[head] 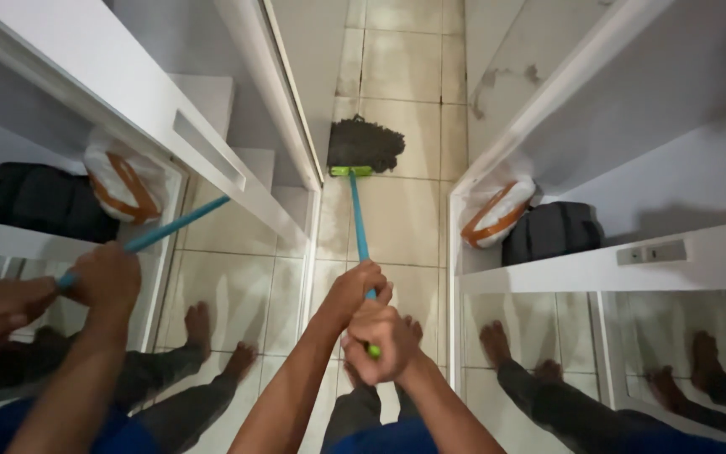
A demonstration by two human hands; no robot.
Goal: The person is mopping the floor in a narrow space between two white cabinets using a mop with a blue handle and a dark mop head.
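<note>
A narrow strip of pale, stained floor tiles runs between white mirrored wardrobe doors, whose glass repeats the arms, bare feet, a black bag and a white-and-orange bag on a shelf. The person's left hand and right hand are both clamped, fingers curled tight, on the blue handle of a mop, left above right. Its dark, shaggy mop head on a green bracket lies on the tiles well ahead of the feet.
</note>
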